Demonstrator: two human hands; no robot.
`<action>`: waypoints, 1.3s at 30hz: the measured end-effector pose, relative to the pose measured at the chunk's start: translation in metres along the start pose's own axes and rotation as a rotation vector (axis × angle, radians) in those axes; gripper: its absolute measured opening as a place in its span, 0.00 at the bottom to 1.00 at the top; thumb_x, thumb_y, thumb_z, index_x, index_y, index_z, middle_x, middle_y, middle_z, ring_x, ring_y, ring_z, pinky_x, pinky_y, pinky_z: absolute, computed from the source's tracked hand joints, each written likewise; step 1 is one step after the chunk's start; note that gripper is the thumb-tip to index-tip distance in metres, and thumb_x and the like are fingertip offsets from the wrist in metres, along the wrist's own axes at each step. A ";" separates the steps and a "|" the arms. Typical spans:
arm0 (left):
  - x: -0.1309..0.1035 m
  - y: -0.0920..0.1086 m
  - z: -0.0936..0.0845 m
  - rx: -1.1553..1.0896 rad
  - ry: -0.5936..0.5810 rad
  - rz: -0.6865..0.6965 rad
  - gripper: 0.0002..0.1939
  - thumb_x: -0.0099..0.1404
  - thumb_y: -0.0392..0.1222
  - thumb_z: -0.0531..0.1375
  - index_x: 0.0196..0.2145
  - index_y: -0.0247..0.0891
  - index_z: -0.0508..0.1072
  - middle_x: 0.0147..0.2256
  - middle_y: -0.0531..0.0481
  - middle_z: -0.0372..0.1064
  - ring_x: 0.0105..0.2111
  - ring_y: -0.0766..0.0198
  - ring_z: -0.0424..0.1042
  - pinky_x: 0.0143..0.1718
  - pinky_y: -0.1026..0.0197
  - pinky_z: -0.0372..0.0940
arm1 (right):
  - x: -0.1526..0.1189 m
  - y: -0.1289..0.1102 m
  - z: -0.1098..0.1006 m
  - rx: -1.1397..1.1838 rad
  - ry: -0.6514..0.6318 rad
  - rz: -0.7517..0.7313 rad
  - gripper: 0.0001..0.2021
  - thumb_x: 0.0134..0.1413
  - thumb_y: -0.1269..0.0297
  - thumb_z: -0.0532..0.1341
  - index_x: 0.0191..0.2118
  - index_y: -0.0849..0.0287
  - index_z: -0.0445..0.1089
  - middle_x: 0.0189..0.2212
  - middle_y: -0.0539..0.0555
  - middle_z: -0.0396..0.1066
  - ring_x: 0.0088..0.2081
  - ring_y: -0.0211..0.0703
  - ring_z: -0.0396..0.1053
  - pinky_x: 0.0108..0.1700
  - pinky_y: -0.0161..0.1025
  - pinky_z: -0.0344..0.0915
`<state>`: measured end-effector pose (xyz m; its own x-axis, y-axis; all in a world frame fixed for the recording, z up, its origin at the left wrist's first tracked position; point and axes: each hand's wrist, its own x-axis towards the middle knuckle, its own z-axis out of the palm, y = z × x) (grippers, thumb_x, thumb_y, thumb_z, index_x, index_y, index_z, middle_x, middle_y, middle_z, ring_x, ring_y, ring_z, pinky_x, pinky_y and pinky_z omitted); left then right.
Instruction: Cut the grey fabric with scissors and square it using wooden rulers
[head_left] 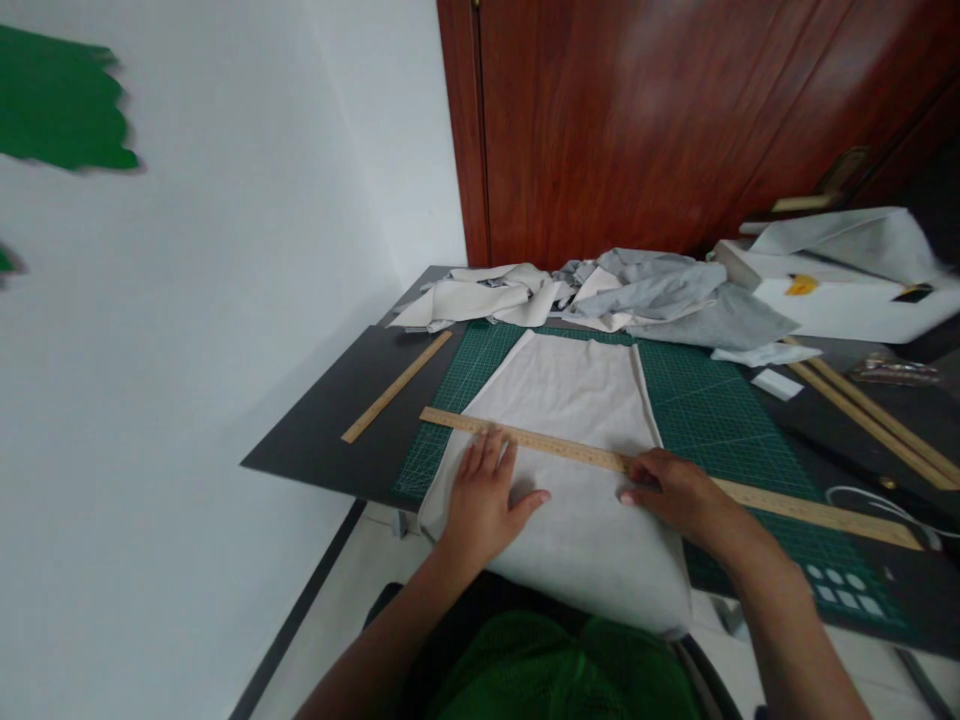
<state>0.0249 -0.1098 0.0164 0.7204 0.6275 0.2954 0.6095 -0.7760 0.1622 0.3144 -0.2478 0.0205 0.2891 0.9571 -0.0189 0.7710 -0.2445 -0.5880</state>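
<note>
A long wooden ruler (566, 447) lies slantwise across a piece of off-white fabric (585, 390), its right end reaching well past the cloth. My left hand (487, 490) rests flat on the fabric with the fingers stretched and the fingertips at the ruler's near edge. With thumb and fingers bent together, my right hand (667, 487) grips the ruler near the fabric's right side. Under the cloth is a green cutting mat (697, 400) with grid lines. The near end of the fabric hangs over the table's front edge.
A shorter wooden ruler (397, 387) lies on the dark table (322, 420) at left. Crumpled grey and cream cloth (645, 290) is heaped at the back. At right are a white box (840, 305), wooden strips (877, 415), a small white card (778, 384) and a white cord (877, 495).
</note>
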 end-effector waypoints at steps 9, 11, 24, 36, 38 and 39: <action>-0.062 -0.055 -0.010 0.243 0.019 -0.088 0.40 0.70 0.61 0.62 0.70 0.33 0.65 0.70 0.30 0.59 0.70 0.37 0.60 0.69 0.34 0.58 | 0.002 0.001 0.000 0.018 -0.011 0.006 0.04 0.50 0.59 0.66 0.32 0.51 0.72 0.32 0.52 0.76 0.35 0.49 0.73 0.40 0.44 0.65; -0.056 -0.047 -0.011 0.268 0.018 -0.143 0.38 0.71 0.62 0.60 0.67 0.31 0.68 0.68 0.27 0.61 0.69 0.34 0.61 0.67 0.32 0.60 | 0.002 0.001 0.000 0.013 -0.024 0.003 0.05 0.50 0.59 0.66 0.32 0.51 0.72 0.33 0.52 0.76 0.36 0.50 0.74 0.40 0.44 0.65; 0.020 0.021 -0.002 -0.092 -0.122 0.147 0.58 0.60 0.81 0.58 0.75 0.43 0.54 0.76 0.37 0.44 0.76 0.36 0.36 0.74 0.31 0.41 | 0.004 0.003 0.004 -0.024 -0.037 -0.034 0.09 0.48 0.54 0.63 0.31 0.53 0.70 0.34 0.55 0.74 0.36 0.50 0.72 0.40 0.45 0.64; 0.014 0.024 0.009 -0.223 -0.143 0.112 0.58 0.58 0.86 0.54 0.73 0.43 0.60 0.75 0.39 0.50 0.76 0.36 0.38 0.75 0.31 0.32 | -0.035 0.023 -0.012 -0.175 -0.008 0.144 0.23 0.56 0.38 0.60 0.21 0.50 0.67 0.20 0.52 0.72 0.24 0.48 0.70 0.29 0.43 0.60; 0.016 0.025 0.009 -0.212 -0.148 0.119 0.58 0.59 0.85 0.54 0.73 0.43 0.60 0.75 0.39 0.50 0.76 0.35 0.38 0.75 0.31 0.33 | -0.043 0.020 -0.021 -0.169 -0.051 0.163 0.22 0.59 0.39 0.58 0.23 0.50 0.69 0.21 0.52 0.73 0.25 0.48 0.71 0.30 0.43 0.60; 0.017 0.025 0.009 -0.201 -0.151 0.120 0.58 0.59 0.85 0.55 0.73 0.43 0.60 0.75 0.39 0.50 0.76 0.35 0.38 0.75 0.31 0.33 | -0.045 0.018 -0.025 -0.163 -0.042 0.161 0.21 0.61 0.41 0.56 0.25 0.50 0.70 0.23 0.52 0.74 0.26 0.48 0.72 0.31 0.43 0.61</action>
<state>0.0552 -0.1179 0.0168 0.8339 0.5208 0.1827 0.4497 -0.8331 0.3221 0.3295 -0.2993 0.0312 0.3950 0.9083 -0.1374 0.7991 -0.4135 -0.4363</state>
